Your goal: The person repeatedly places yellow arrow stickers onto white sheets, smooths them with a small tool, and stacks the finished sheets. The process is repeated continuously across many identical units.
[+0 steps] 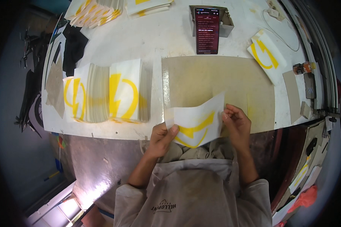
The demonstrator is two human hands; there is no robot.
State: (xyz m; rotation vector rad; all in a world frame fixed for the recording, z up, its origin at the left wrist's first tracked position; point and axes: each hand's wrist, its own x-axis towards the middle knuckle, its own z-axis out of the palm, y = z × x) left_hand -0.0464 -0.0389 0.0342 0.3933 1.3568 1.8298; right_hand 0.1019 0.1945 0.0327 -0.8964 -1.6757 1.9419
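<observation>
A white paper sheet with a yellow printed design is held up at the near edge of the table, bowed and tilted. My left hand is closed on its lower left part, thumb on the printed face. At the sheet's right edge, the curled fingers and thumb of my right hand pinch it. Beneath and beyond the sheet lies a beige board with a yellowish haze. To the left stand two thick stacks of similar sheets, a left stack and a right stack.
A phone leans on a metal box at the back. On the right lie a printed white piece, a cable, a small bottle and a dark device. More printed sheets sit at the far left, near black cloth.
</observation>
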